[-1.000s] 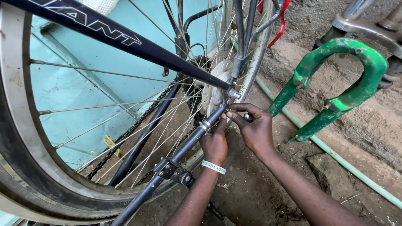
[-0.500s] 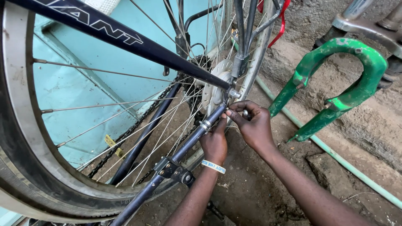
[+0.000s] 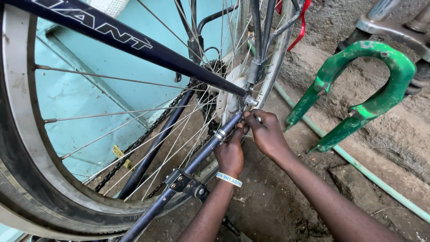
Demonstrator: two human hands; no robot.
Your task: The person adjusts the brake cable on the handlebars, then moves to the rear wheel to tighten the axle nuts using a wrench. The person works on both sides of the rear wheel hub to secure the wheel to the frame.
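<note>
Compared with a second ago, almost nothing has moved: my left hand (image 3: 230, 154) keeps its grip around the dark blue frame stay (image 3: 210, 145), and my right hand (image 3: 268, 133) has stayed at the rear axle nut (image 3: 251, 101), its fingertips pinched together on a small part I cannot identify. I judge that the work at the axle is going on slowly, with small finger movements only. The stay sits beside the rear wheel (image 3: 27, 148); its long axis runs diagonally, from lower left up to the hub (image 3: 233, 96). A green fork (image 3: 380, 98) leans on the dirt ground (image 3: 277, 197) nearby.
</note>
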